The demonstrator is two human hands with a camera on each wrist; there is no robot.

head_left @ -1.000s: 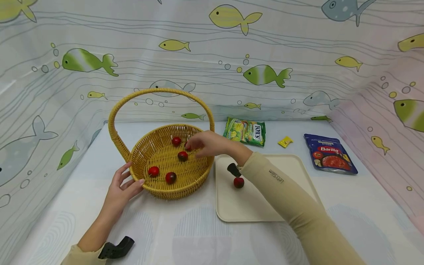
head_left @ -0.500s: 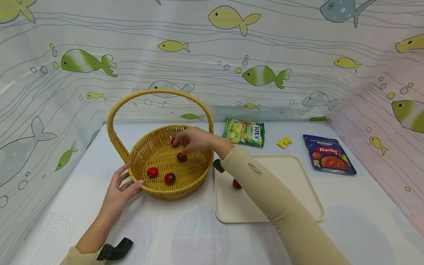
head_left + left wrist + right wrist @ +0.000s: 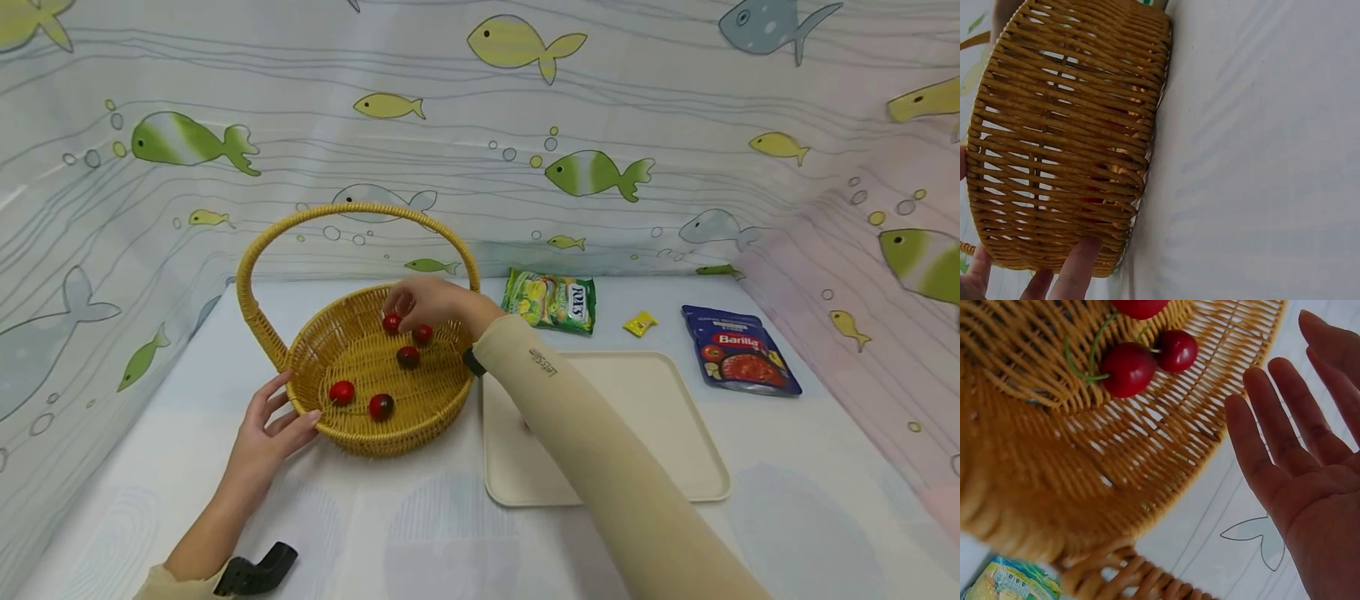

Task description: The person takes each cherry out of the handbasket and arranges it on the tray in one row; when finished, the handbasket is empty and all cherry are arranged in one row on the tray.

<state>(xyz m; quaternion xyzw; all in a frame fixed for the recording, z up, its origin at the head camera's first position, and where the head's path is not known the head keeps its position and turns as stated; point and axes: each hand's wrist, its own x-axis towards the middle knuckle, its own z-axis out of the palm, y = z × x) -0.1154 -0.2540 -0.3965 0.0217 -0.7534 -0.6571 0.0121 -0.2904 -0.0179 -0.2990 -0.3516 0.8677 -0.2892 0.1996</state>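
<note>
A round yellow wicker basket (image 3: 397,437) with a tall handle stands at the left of the table. Several red cherries lie in it, among them one at the back (image 3: 392,323) and a darker one at the front (image 3: 381,407). My right hand (image 3: 431,302) hovers over the basket's back right, just above the rear cherries. In the right wrist view its fingers (image 3: 1285,415) are extended and hold nothing. My left hand (image 3: 262,429) touches the basket's left side, thumb at the rim. In the left wrist view its fingers (image 3: 1075,269) rest against the woven outer wall.
A cream tray (image 3: 652,433) stands right of the basket, partly covered by my right sleeve. A sliver of red (image 3: 527,425) shows beside the sleeve. Behind are a green Fox's bag (image 3: 551,300), a small yellow wrapped sweet (image 3: 640,323) and a blue Barilla pouch (image 3: 741,350).
My right hand has moved left and back over the basket, uncovering the right-hand cherry. The right sleeve now hides most of the cherry on the tray. My left hand has stayed at the basket.
</note>
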